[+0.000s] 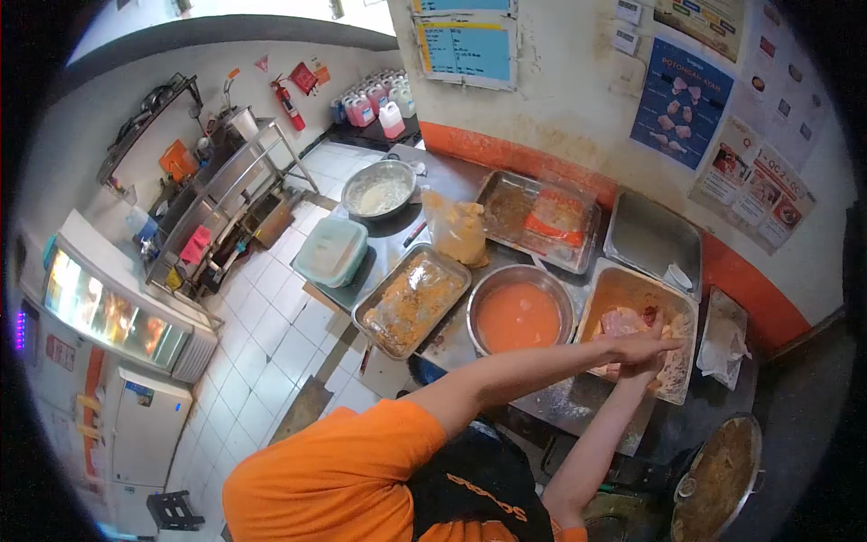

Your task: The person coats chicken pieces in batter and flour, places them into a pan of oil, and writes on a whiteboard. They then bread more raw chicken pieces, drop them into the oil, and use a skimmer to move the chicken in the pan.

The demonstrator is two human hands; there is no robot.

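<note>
Both hands are over a rectangular metal pan [601, 291] holding raw chicken pieces [621, 321] and a pale, floury coating. My left hand [639, 346] reaches in from the left, palm down, with its fingers stretched out and apart. It crosses over my right hand [641, 369], which comes up from below at the pan's near side. The right fingers are mostly hidden under the left hand and wrist. Just left of the pan stands a round metal bowl [475, 316] of orange liquid.
Around these stand a covered tray of orange-brown food [411, 303], a bag of orange crumbs [454, 230], a flour bowl [379, 188], a lidded tub [330, 251] and an empty-looking steel pan [655, 230]. A large pan of brown oil [720, 479] is at lower right.
</note>
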